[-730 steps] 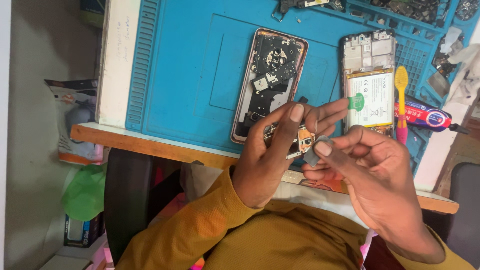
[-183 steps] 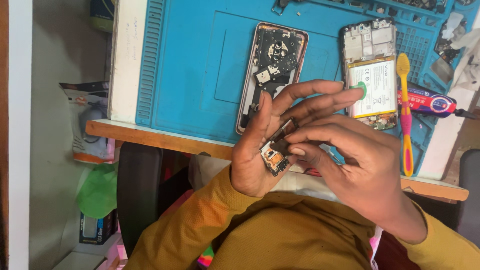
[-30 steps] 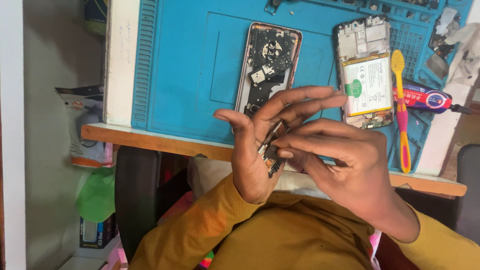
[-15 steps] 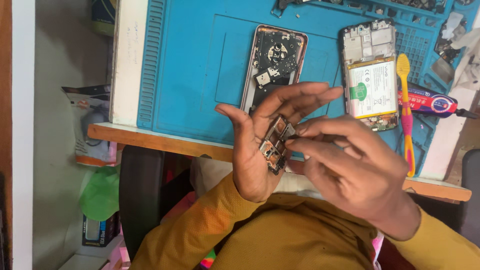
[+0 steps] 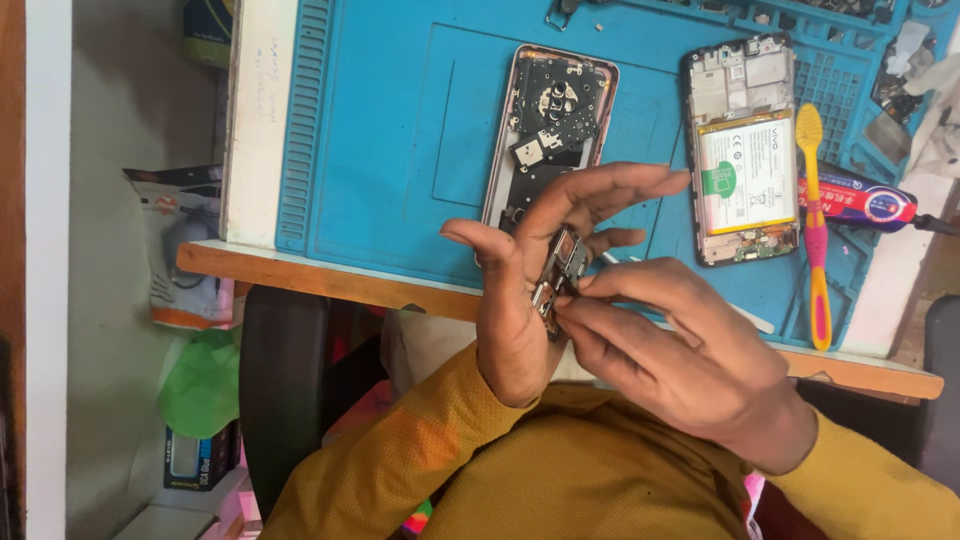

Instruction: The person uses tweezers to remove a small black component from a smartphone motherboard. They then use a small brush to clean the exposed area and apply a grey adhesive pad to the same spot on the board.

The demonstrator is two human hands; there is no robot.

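The left hand [image 5: 520,300] is cradling a small circuit board [image 5: 558,275] upright between its curled fingers and palm — gripped at the edges — just above the near edge of the blue mat [image 5: 400,150]. The right hand [image 5: 690,350] is pressing its fingertips [image 5: 570,308] together against the board's lower end, pinching it. Beyond the hands, an opened phone shell [image 5: 550,120] and a second phone [image 5: 745,150] with its battery showing are lying on the mat — a yellow toothbrush [image 5: 815,200] just beside the second one.

Matt blue rubbery mat [image 5: 400,150]; bare metal circuit board [image 5: 558,275]; glossy plastic toothbrush [image 5: 815,220]; worn wooden bench edge [image 5: 320,280]; mustard knit sleeve [image 5: 400,470].
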